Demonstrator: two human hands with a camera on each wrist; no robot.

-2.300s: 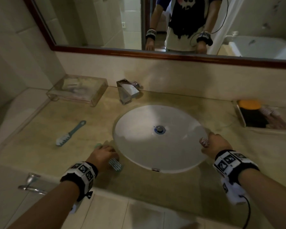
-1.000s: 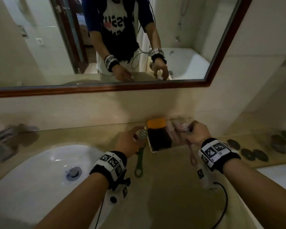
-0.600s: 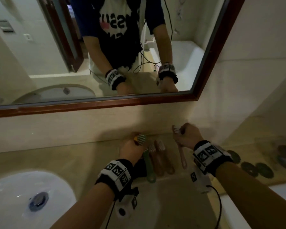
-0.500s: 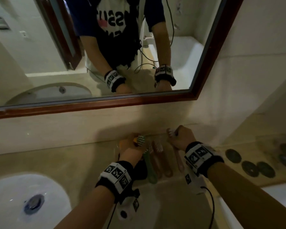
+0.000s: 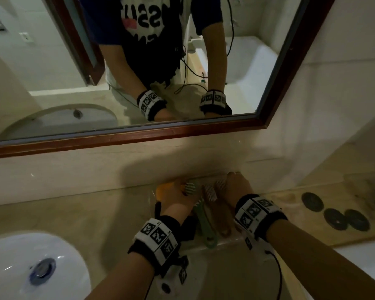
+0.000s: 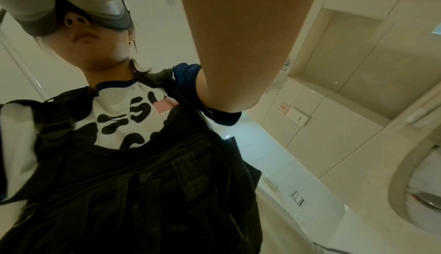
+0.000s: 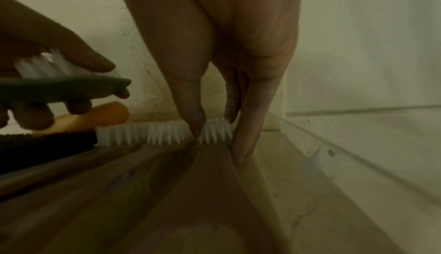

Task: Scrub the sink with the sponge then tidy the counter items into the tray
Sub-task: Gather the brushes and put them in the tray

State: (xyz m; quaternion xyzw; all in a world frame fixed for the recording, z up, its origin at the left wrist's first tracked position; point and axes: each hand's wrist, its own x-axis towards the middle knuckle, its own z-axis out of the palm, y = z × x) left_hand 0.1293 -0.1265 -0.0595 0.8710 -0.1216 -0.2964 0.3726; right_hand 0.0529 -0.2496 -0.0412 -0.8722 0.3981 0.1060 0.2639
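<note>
Over tray (image 5: 230, 242): left hand (image 5: 178, 200) grips green brush (image 5: 204, 224); right hand (image 5: 236, 189) pinches brown brush (image 7: 210, 182).

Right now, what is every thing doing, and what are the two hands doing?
Left hand: holds the green brush by its bristle end.
Green brush: over the tray, not yet let go.
Right hand: fingertips pinch a brown brush's head.
Brown brush: lying in the tray.
Sponge: resting in the tray.
Tray: holding brushes and sponge.
Sink: looks dry.

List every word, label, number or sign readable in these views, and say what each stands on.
"SU": black letters on the person's shirt, the rest cut off by the dark vest.
Mirrored shirt letters in the mirror: not readable.
Wall sign: red figure, text too small.
Wristband squares: coded patterns, no words.
</note>
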